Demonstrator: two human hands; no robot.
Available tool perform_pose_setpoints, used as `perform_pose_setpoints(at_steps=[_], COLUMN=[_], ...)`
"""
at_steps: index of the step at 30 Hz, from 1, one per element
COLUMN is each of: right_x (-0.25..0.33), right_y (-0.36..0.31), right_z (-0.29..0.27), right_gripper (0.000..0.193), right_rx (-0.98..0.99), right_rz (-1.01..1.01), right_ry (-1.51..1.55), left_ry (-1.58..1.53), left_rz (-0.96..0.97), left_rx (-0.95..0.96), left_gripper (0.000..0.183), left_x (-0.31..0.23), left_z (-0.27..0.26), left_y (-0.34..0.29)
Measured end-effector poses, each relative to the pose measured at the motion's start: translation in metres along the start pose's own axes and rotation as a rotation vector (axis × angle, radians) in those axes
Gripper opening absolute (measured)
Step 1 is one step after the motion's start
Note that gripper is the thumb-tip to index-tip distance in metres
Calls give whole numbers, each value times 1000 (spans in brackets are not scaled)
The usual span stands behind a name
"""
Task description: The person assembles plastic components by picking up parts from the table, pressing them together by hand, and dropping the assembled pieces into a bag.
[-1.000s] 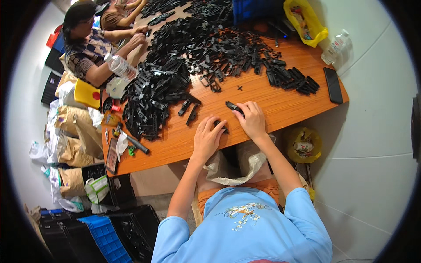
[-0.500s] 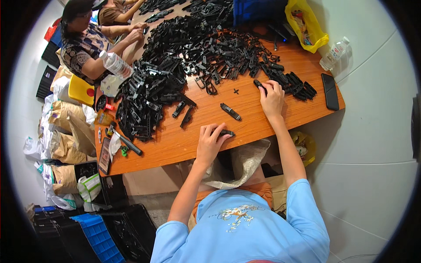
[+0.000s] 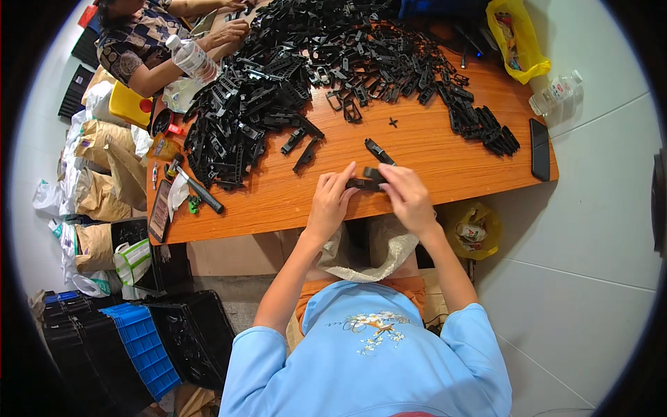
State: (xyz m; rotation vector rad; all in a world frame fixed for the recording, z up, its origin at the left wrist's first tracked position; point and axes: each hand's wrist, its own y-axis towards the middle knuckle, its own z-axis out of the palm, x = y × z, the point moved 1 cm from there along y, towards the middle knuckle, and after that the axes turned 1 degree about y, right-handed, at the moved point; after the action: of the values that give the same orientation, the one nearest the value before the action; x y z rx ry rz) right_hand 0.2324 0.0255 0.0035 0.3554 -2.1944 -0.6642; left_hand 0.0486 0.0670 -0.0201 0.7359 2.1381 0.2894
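Near the table's front edge, my left hand [image 3: 331,206] pinches a narrow black plastic part [image 3: 356,183] between thumb and fingers. My right hand [image 3: 411,200] is closed on another black plastic part [image 3: 372,173], slightly blurred. The two parts meet or overlap between my fingertips; whether they are joined I cannot tell. Just beyond my hands lies a long black clip-like part [image 3: 379,152] on the wooden table [image 3: 278,201]. Farther off rests a small black cross-shaped piece [image 3: 393,122]. Two loose black parts [image 3: 304,156] lie left of it.
A large heap of black plastic parts [image 3: 229,132] covers the table's far and left areas. To the right are a phone [image 3: 540,149], a bottle [image 3: 556,94] and a yellow bag [image 3: 511,42]. A black-handled tool [image 3: 205,197] lies left. A co-worker's hand [image 3: 229,33] is at far left.
My right hand has come from the parts at the right, bringing a black part to the one in my left hand. My left hand has lifted its part slightly. The whole view has shifted.
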Motion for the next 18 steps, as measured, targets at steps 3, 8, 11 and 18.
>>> perform_pose_setpoints(at_steps=[3, 8, 11, 18], right_x=[-3, 2, 2, 2], right_y=[-3, -2, -3, -3], right_z=[20, 25, 26, 26], right_gripper=[37, 40, 42, 43], right_rx=[118, 128, 129, 164], right_rz=[-38, -83, -114, -150], right_ry=[38, 27, 7, -34], left_ry=[-74, -102, -132, 25], left_rz=[-84, -133, -96, -156], left_rx=[13, 16, 37, 59], left_gripper=[68, 72, 66, 27], left_x=[6, 7, -1, -3], left_z=[3, 0, -8, -3], left_y=[-4, -5, -1, 38])
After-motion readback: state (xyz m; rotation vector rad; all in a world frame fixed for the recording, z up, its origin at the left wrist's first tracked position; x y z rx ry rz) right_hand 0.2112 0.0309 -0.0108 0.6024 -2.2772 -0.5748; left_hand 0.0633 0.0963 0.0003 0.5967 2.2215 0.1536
